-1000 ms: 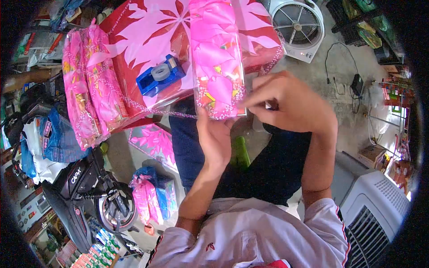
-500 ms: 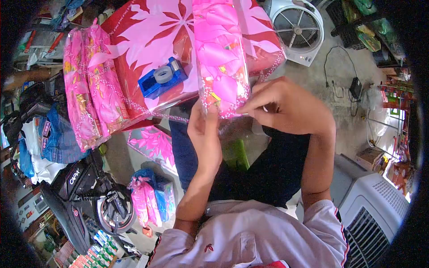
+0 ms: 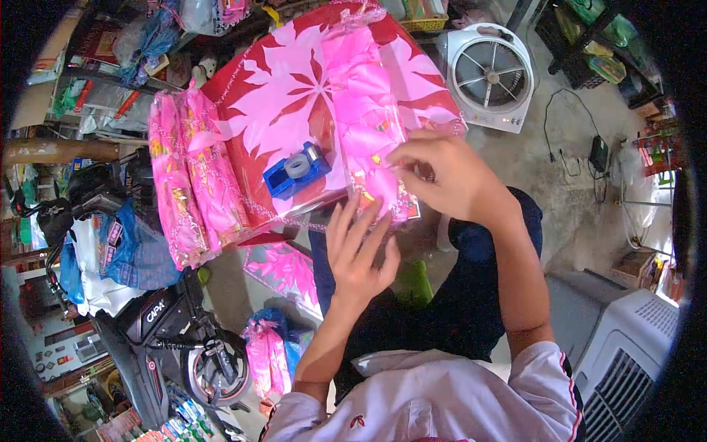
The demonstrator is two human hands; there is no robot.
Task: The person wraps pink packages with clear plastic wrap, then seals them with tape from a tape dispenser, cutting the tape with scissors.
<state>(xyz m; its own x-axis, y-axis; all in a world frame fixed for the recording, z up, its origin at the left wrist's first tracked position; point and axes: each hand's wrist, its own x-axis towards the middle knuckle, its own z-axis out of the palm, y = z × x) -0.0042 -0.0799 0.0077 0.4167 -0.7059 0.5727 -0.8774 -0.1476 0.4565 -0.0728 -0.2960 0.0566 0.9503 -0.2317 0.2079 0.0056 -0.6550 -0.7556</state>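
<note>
A long pink package in clear wrap point(image 3: 368, 110) lies over the near edge of the red box with pink flower print point(image 3: 276, 81). My left hand point(image 3: 359, 254) rests with spread fingers on the package's near end. At the package's right side, my right hand point(image 3: 456, 180) is closed in a pinch; whatever is between its fingertips is hidden. A blue tape dispenser point(image 3: 283, 179) with a roll of tape stands on the box, left of the package. Two similar pink packages point(image 3: 193, 173) lie side by side at the box's left edge.
A white fan point(image 3: 490, 74) stands on the floor beyond the box. To the left is a black motorbike point(image 3: 136, 331) with bags hanging on it. A grey-white air cooler point(image 3: 611, 331) is at the right. Pink bundles point(image 3: 266, 361) sit on the floor.
My left hand has gone from gripping the package's near end to lying on it with fingers spread. The package now lies lower against the box. The whole view has shifted.
</note>
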